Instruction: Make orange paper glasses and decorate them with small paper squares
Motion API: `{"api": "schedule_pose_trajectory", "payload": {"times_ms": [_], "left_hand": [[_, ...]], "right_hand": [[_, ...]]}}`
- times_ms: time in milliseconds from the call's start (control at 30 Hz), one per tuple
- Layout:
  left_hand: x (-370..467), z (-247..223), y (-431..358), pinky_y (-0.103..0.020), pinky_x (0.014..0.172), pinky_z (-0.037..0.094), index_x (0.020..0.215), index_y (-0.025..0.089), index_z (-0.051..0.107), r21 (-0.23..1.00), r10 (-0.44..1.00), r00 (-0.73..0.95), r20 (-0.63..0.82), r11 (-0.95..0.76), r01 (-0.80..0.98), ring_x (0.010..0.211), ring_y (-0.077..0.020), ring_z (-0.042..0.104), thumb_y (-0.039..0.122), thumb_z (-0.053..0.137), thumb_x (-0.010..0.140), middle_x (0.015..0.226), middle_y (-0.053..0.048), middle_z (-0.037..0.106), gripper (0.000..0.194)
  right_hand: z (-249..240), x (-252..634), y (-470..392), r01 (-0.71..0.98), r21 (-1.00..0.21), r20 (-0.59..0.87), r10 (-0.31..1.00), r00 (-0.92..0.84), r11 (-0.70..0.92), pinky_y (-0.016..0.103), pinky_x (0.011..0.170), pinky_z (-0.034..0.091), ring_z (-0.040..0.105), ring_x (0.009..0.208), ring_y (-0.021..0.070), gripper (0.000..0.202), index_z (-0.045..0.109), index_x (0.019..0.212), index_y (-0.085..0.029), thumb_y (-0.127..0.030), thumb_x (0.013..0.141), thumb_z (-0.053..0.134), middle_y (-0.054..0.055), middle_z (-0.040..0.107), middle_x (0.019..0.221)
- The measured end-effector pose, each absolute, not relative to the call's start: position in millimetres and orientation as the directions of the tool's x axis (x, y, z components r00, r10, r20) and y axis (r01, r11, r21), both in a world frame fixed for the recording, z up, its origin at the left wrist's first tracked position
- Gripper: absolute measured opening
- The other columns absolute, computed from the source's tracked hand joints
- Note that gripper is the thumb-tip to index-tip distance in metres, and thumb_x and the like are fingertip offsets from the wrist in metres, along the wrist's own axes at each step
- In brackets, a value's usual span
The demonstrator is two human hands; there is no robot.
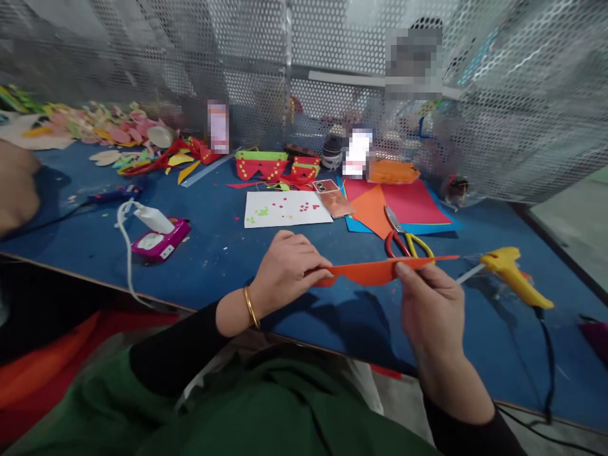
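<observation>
An orange strip of craft paper or foam (365, 273) stretches between my two hands above the front of the table. My left hand (289, 269) pinches its left end, thumb below and fingers on top. Around its right part my right hand (430, 304) is closed, the thumb lying on the near face. Just behind the strip lie scissors (411, 244) with one red and one yellow handle, partly covered by it. To the right of my right hand rests a yellow hot glue gun (517, 275).
Coloured sheets (418, 202) and a white card (285, 210) with small cut pieces lie behind my hands. Red decorated masks (261, 166) stand farther back. At left are a purple power socket (161, 239) and another person's blurred hand (16, 187). A perforated metal screen (332, 50) borders the table.
</observation>
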State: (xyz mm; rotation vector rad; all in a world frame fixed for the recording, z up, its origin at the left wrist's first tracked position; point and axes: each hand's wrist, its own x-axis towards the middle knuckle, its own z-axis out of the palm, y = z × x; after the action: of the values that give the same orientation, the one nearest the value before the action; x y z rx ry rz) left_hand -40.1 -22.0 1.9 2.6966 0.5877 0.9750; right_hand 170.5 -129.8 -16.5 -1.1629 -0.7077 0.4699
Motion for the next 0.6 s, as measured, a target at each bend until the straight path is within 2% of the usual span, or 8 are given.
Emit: {"api": "schedule_pose_trajectory", "payload": {"times_ms": [133,233,300,367,400,467,533,600], "left_hand": [[-61,-9,1,-0.037,0.08,0.035,0.087,0.024,0.076,0.166,0.385,0.724,0.572,-0.919,0.357,0.079,-0.0168,0.064,0.035,0.059,0.1,0.079,0.002,0.076,0.023],[-73,-16,20,-0.04,0.08,0.039,0.082,0.024,0.075,0.009,0.385,0.715,0.584,-0.884,0.468,0.082,-0.0202,0.066,0.035,0.059,0.099,0.079,0.0,0.077,0.026],[-77,-18,25,-0.04,0.076,0.042,0.085,0.022,0.075,-0.027,0.408,0.657,0.634,-0.837,0.546,0.082,-0.0231,0.068,0.036,0.06,0.098,0.081,-0.003,0.078,0.024],[-77,-17,18,-0.039,0.074,0.047,0.097,0.019,0.075,0.044,0.447,0.578,0.683,-0.814,0.579,0.085,-0.0235,0.071,0.034,0.062,0.097,0.091,-0.006,0.079,0.02],[-76,-15,10,-0.038,0.076,0.05,0.102,0.019,0.075,0.091,0.466,0.55,0.693,-0.814,0.574,0.088,-0.0228,0.072,0.033,0.063,0.097,0.096,-0.006,0.079,0.019],[-71,-13,-12,-0.037,0.083,0.053,0.108,0.02,0.073,0.122,0.425,0.576,0.698,-0.863,0.49,0.094,-0.021,0.072,0.03,0.063,0.097,0.1,-0.005,0.079,0.018],[-66,-12,-36,-0.036,0.087,0.054,0.114,0.018,0.07,0.123,0.349,0.651,0.675,-0.922,0.366,0.101,-0.0203,0.071,0.03,0.062,0.098,0.107,-0.006,0.078,0.022],[-62,-17,-54,-0.035,0.086,0.055,0.116,0.017,0.067,0.113,0.284,0.697,0.659,-0.953,0.283,0.102,-0.02,0.071,0.027,0.062,0.098,0.11,-0.007,0.077,0.022]], "right_hand": [[-2,183,-133,0.119,-0.905,0.332,0.505,0.796,0.408,0.028,0.067,0.05,0.055,0.06,0.0096,0.017,0.076,0.072,-0.023,-0.028,0.063,0.089,-0.006,0.064,0.065],[3,185,-138,0.417,-0.802,0.56,0.295,0.774,0.428,0.033,0.067,0.051,0.058,0.063,0.0145,0.009,0.077,0.073,-0.025,-0.023,0.069,0.085,-0.004,0.065,0.066],[0,182,-144,0.675,-0.62,0.776,0.181,0.605,0.4,0.037,0.07,0.053,0.065,0.07,0.0191,0.012,0.079,0.085,-0.027,-0.017,0.078,0.078,-0.001,0.07,0.073],[-7,175,-151,0.861,-0.368,0.923,0.251,0.291,0.353,0.04,0.076,0.054,0.071,0.081,0.0224,0.026,0.078,0.101,-0.029,-0.012,0.083,0.072,0.0,0.074,0.083],[-12,170,-155,0.913,-0.23,0.936,0.334,0.112,0.336,0.04,0.08,0.054,0.073,0.086,0.0228,0.031,0.076,0.108,-0.029,-0.009,0.084,0.07,0.001,0.076,0.088],[-21,159,-161,0.945,0.02,0.866,0.467,-0.18,0.326,0.037,0.086,0.051,0.074,0.093,0.0215,0.036,0.073,0.115,-0.026,-0.007,0.086,0.066,0.001,0.078,0.096],[-28,146,-164,0.931,0.162,0.802,0.506,-0.318,0.328,0.035,0.09,0.049,0.074,0.097,0.0192,0.032,0.072,0.115,-0.023,-0.008,0.09,0.061,0.002,0.079,0.101],[-33,135,-165,0.926,0.178,0.778,0.529,-0.339,0.333,0.035,0.092,0.047,0.074,0.099,0.0185,0.028,0.072,0.114,-0.021,-0.008,0.092,0.059,0.002,0.079,0.103]]}}
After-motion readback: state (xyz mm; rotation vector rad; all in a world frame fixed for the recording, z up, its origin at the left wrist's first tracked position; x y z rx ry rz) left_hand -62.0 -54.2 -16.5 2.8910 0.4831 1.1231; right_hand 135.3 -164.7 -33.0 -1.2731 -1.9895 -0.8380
